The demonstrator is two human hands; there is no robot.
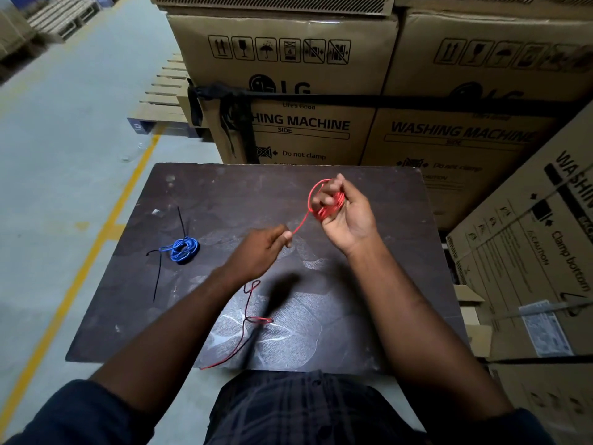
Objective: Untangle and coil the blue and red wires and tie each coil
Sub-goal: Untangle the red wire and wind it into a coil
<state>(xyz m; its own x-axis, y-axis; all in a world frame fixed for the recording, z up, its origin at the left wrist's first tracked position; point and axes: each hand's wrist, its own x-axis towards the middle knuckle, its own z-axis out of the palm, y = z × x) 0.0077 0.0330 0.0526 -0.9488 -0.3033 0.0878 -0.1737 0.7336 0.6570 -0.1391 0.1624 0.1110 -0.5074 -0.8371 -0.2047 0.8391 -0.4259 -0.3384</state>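
Observation:
My right hand (345,216) grips a small coil of red wire (327,205) above the dark table (369,284). A strand runs from the coil down to my left hand (260,248), which pinches it between thumb and fingers. The loose red tail (247,319) trails under my left forearm to the table's near edge. A coiled blue wire (183,250) lies on the left part of the table with a black tie (158,268) through it; whether the tie is closed I cannot tell.
Large washing machine cartons (288,91) stand right behind the table and along its right side (529,252). A second black tie (182,221) lies beside the blue coil. Grey floor with a yellow line (96,239) runs to the left.

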